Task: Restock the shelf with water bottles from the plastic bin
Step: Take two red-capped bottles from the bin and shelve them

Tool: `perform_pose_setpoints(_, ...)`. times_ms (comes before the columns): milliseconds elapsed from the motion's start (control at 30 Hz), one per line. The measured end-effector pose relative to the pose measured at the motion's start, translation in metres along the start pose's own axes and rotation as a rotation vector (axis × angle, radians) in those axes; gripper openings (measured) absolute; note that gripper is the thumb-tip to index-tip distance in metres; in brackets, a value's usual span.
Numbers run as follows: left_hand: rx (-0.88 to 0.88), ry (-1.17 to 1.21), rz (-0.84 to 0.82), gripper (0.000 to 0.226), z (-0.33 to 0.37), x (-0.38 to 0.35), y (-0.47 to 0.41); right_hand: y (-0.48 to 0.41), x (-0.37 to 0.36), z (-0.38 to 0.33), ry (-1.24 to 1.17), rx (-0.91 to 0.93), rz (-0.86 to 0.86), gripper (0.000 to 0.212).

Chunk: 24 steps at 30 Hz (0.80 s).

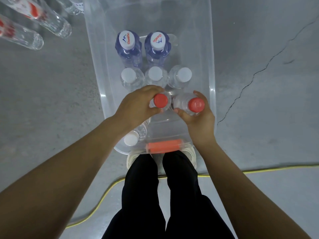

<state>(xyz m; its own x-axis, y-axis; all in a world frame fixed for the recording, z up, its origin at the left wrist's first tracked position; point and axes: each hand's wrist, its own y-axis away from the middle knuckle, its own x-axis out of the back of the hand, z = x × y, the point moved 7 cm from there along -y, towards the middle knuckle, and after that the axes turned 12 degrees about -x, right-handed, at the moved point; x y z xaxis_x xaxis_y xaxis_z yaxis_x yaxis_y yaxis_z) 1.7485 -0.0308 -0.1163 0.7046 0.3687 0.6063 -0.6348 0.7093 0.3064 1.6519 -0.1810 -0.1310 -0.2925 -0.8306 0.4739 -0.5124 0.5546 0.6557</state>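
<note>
Grey concrete floor [51,104], crack [250,83], yellow cable [103,195], clear bin [96,69]

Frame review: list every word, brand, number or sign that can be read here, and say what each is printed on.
"GanTen": orange letters by a blue peak logo, on the left printed cap.
"GanTen": same print, on the right printed cap.
Red labels on the bottles at the top left: too blurred to read.
Red-capped bottles and plain white caps: no text visible.
</note>
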Motion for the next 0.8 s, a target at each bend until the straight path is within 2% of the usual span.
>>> perform_pose_setpoints(267, 0.034, 0.164, 0.054, 0.055, 0.037, 0.038, 0.011, 0.033, 0.041, -0.032, -0.085, -0.033, -0.014, 0.070)
perform_pose_setpoints(400, 0.087, 0.400, 0.164, 0.042, 0.075, 0.075, 0.030, 0.054, 0.085, -0.074, -0.043, 0.020, -0.019, 0.066)
perform_pose_setpoints(500, 0.086, 0.496, 0.229, 0.032, 0.116, 0.112, 0.044, 0.077, 0.117, -0.117, -0.025, 0.070, -0.054, 0.059)
perform_pose_setpoints(700, 0.020, 0.524, 0.314, 0.025, 0.222, 0.214, 0.074, 0.147, 0.184, -0.232, -0.049, 0.200, -0.146, 0.036)
perform_pose_setpoints(800, -0.010, 0.548, 0.424, 0.025, 0.280, 0.282, 0.096, 0.194, 0.224, -0.304, -0.058, 0.283, -0.193, 0.039)
